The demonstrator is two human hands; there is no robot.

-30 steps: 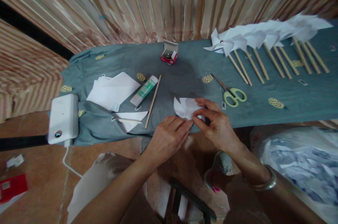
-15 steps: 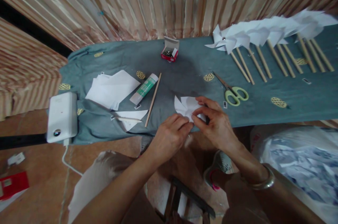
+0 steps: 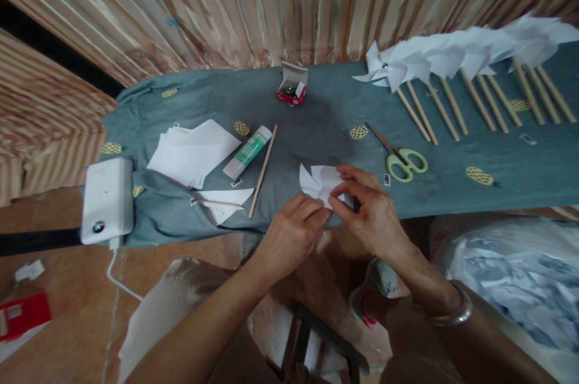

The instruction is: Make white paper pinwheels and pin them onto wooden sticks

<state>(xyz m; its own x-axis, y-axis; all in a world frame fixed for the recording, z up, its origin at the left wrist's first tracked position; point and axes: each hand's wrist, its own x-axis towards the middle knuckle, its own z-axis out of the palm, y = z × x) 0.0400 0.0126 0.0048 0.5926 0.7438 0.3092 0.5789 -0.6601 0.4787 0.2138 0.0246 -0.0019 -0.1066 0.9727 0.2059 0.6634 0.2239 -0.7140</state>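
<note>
A partly folded white paper pinwheel [image 3: 322, 177] is held between my two hands at the table's near edge. My left hand [image 3: 296, 227] is closed on its lower left, fingers together. My right hand [image 3: 368, 206] pinches the right side with thumb and fingers, hiding part of the paper. One pointed blade stands up at its upper left. To the left lies a thin wooden stick [image 3: 263, 172], with a glue stick [image 3: 248, 152] beside it. Green-handled scissors [image 3: 402, 161] rest to the right of my right hand.
Finished paper pinwheels [image 3: 434, 58] on sticks line the back right. A small open box of pins [image 3: 292, 90] stands at the back. White paper sheets [image 3: 192, 152], a pencil on a paper piece [image 3: 226, 197] and a white power bank [image 3: 107, 200] lie left. A bag [image 3: 520, 275] of paper scraps is lower right.
Almost nothing differs. Both hands keep their hold on the paper pinwheel, and the view has shifted very slightly.
</note>
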